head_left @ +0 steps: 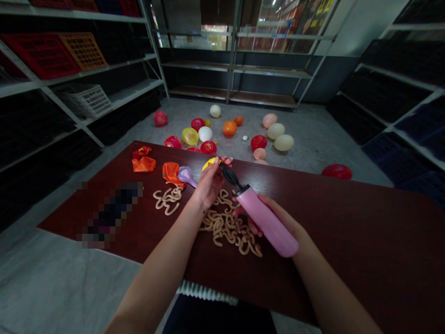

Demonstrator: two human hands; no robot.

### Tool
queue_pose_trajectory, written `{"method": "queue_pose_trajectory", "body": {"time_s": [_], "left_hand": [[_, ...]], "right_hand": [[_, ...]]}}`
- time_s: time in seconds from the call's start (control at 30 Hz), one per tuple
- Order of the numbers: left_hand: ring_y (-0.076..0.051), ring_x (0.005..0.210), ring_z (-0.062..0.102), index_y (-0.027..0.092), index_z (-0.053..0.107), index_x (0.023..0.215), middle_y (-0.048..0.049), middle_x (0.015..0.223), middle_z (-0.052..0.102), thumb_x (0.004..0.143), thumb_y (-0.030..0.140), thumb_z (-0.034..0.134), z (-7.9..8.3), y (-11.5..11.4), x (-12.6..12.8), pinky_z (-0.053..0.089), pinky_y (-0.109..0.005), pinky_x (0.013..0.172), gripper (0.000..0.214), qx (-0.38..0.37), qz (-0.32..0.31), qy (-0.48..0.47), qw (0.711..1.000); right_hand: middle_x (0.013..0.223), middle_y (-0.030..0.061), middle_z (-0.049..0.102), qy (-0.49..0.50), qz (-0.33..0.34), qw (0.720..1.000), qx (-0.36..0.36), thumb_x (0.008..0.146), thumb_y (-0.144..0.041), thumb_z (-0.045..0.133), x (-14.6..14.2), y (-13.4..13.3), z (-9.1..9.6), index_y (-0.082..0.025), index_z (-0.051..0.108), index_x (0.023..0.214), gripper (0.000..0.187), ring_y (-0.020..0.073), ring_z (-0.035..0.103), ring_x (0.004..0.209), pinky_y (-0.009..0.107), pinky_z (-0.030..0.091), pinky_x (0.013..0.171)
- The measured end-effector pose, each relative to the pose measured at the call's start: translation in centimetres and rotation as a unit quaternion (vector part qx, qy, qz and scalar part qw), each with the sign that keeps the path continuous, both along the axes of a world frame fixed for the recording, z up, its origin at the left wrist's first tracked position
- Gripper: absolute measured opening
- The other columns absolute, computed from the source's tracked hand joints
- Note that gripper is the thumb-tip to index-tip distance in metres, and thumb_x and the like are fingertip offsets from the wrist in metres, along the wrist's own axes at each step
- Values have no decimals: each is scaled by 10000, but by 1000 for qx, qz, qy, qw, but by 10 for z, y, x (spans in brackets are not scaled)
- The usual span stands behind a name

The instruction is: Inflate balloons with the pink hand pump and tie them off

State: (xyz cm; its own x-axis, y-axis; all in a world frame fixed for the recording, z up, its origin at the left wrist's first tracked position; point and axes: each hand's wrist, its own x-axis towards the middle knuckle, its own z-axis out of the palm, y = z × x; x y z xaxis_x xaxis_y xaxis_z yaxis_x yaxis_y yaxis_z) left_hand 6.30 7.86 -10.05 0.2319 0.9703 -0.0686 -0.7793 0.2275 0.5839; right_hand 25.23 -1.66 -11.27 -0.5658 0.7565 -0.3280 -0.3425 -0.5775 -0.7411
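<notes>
My right hand is wrapped round the pink barrel of a balloon pump, tilted over the table with its black end pointing up and left. At that black end, my left hand is closed, its fingers pinching a limp yellow balloon close to the nozzle. Whether the balloon's neck sits on the nozzle is hidden by the fingers. Below both hands lies a heap of curly beige strips, which look like uninflated long balloons. Left of my left hand are a flat lilac balloon and an orange balloon.
A smaller beige pile and another orange balloon lie on the dark red table. A pixelated dark object rests at left. Several inflated balloons are on the floor beyond. Shelves with crates stand around.
</notes>
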Motion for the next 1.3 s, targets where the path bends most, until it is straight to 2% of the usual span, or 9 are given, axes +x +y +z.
{"method": "queue_pose_trajectory", "body": {"time_s": [0.33, 0.53, 0.67, 0.77, 0.87, 1.0, 1.07, 1.17, 1.3], "left_hand": [[-119, 866, 692, 168, 719, 961, -33, 970, 749, 885, 308, 721, -2, -6, 7, 494, -191, 725, 159, -19, -4, 5, 1000], [-133, 834, 688, 155, 732, 1010, -65, 998, 758, 901, 345, 696, -1, -9, 9, 495, -205, 712, 222, -29, -39, 51, 998], [-125, 857, 688, 162, 719, 987, -54, 1021, 752, 872, 355, 730, -5, -7, 8, 504, -196, 740, 225, -15, -30, 28, 999], [-140, 855, 690, 169, 707, 1032, -68, 1037, 750, 884, 381, 711, -9, -6, 8, 513, -207, 718, 259, -17, -71, 38, 997], [-167, 900, 692, 161, 688, 983, -79, 1053, 737, 934, 324, 637, -6, -5, 5, 523, -232, 726, 177, -6, -112, 19, 993], [-170, 815, 667, 147, 636, 876, -42, 821, 665, 969, 262, 514, 6, -8, 0, 537, -309, 801, 192, -11, -166, -102, 981], [-136, 638, 593, 138, 636, 897, 6, 646, 543, 974, 359, 528, 12, -9, -2, 531, -292, 704, 257, -27, -177, -132, 975], [-86, 430, 386, 125, 659, 934, 74, 489, 340, 929, 535, 590, 17, -9, -3, 419, -221, 489, 415, -62, -167, -105, 978], [-63, 344, 233, 105, 688, 973, 97, 427, 228, 1003, 468, 494, 16, -10, -2, 273, -185, 381, 413, -80, -145, -77, 983]], "right_hand": [[1093, 126, 740, 1, -22, 1000, 16, 948, -588, 472, -3, -1, 2, -177, 603, 1333, 578, 117, 629, 541, 234, 515, 459], [1032, 100, 746, 22, -38, 999, 26, 941, -591, 483, -7, -2, 3, -175, 643, 1268, 552, 99, 599, 494, 220, 492, 427], [856, 91, 750, -3, -25, 1000, -7, 929, -619, 484, -9, -3, 4, -157, 655, 1244, 585, 122, 608, 502, 223, 494, 427], [877, 91, 749, -1, -34, 999, -5, 923, -609, 498, -9, -4, 5, -164, 659, 1227, 563, 111, 589, 474, 219, 483, 409], [931, 91, 749, 2, -43, 999, -2, 913, -595, 527, -9, -7, 9, -178, 643, 1242, 544, 106, 595, 483, 217, 491, 418], [690, 61, 702, -61, -29, 997, -31, 917, -617, 512, -12, -10, 17, -131, 678, 1142, 561, 124, 615, 496, 207, 509, 448], [621, 56, 675, -91, -17, 995, -25, 926, -616, 500, -15, -10, 18, -113, 687, 1103, 565, 130, 614, 494, 208, 510, 454], [732, 57, 718, -111, -30, 993, 14, 915, -538, 578, -19, -12, 17, -148, 653, 1183, 479, 133, 634, 547, 226, 525, 487], [890, 47, 738, -144, -15, 988, 46, 829, -482, 717, -21, -14, 16, -198, 590, 1275, 543, 119, 638, 615, 216, 512, 520]]}}
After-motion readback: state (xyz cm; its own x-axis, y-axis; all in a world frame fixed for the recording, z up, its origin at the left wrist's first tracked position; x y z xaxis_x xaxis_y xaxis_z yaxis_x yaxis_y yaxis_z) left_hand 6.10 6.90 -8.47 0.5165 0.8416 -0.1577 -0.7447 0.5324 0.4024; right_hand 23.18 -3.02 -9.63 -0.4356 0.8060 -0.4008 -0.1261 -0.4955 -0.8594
